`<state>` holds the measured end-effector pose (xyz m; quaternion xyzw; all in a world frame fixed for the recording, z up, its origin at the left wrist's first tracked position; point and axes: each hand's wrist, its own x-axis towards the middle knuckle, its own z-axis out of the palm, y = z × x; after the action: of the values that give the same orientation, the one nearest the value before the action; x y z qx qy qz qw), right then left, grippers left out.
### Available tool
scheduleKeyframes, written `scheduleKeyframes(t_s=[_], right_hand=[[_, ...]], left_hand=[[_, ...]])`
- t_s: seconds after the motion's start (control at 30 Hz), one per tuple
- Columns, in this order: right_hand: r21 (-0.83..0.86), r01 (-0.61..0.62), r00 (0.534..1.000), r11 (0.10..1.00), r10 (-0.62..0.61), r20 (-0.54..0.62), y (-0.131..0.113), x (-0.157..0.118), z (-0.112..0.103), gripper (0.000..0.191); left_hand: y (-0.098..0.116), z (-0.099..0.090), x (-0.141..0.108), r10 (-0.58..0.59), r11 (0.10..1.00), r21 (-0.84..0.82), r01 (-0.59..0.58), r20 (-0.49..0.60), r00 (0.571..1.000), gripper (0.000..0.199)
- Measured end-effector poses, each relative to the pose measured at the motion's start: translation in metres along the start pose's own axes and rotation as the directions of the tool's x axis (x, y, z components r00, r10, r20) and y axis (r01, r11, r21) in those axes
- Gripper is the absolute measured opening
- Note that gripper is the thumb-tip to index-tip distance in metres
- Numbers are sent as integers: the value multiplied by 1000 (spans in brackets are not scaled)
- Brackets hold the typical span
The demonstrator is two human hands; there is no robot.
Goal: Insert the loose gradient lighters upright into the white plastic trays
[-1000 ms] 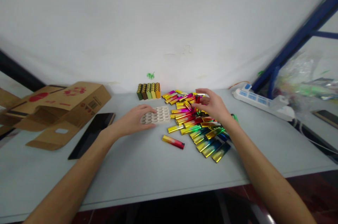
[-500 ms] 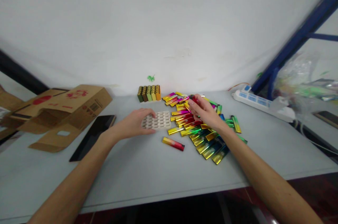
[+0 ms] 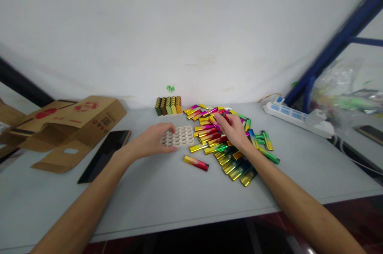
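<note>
My left hand (image 3: 154,139) curves round the left end of a white tray (image 3: 187,136) with rows of oval holes, thumb at the near edge and fingers at the far one. The tray lies flat on the table. Over a spread heap of shiny metallic lighters (image 3: 209,132), my right hand (image 3: 235,128) pinches a lighter (image 3: 226,113), mostly hidden by the fingers; a red bit of it shows. One yellow-and-red lighter (image 3: 196,163) lies apart, in front of the tray. Behind the tray, a block of upright lighters (image 3: 168,106) stands in rows in a white base.
An opened cardboard box (image 3: 89,116) lies at the left, with a dark tablet (image 3: 104,156) beside it. A white power strip (image 3: 299,118) rests at the right, near a blue metal frame (image 3: 335,42) and clear plastic bags (image 3: 338,86). The wall (image 3: 191,38) closes off the back.
My right hand has shifted slightly right and lower, closer to the heap, and the red lighter in it shows less. The left hand and the tray stay in place.
</note>
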<state>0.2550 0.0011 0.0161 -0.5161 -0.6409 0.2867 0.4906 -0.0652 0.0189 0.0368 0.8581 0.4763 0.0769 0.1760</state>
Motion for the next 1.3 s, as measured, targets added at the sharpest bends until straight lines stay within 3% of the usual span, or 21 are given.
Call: scheduleKeyframes(t_s=[0.27,0.5,0.6,0.77,0.93,1.1,1.2,1.3], right_hand=[[-65,-42,999,997,39,-38,1,0,1,49],[-93,0,1000,996,0,4,-1,-1,1,56],[-108,52,999,993,-52,3,-7,-3,1,58],[-135,104,991,985,-91,98,-9,-5,3,39],[-112,317,928,942,-284,240,-3,-1,9,28],[6,341,897,940,-327,298,-21,6,29,23],[72,291,913,954,-299,277,-32,13,51,19],[78,254,904,964,-266,335,-36,25,74,14]], left_hand=[[9,6,1,17,1000,-24,-17,-23,1000,49],[11,16,4,-8,998,-58,5,-54,998,53],[9,15,4,1,996,-89,-4,-35,999,60],[-2,3,0,-5,994,-106,7,17,1000,81],[-15,-4,-2,-27,996,-84,29,21,999,92],[-17,-1,1,47,994,-96,-45,17,999,74],[-20,4,3,60,993,-106,-60,-6,998,74],[-27,10,5,69,991,-108,-74,-44,997,76]])
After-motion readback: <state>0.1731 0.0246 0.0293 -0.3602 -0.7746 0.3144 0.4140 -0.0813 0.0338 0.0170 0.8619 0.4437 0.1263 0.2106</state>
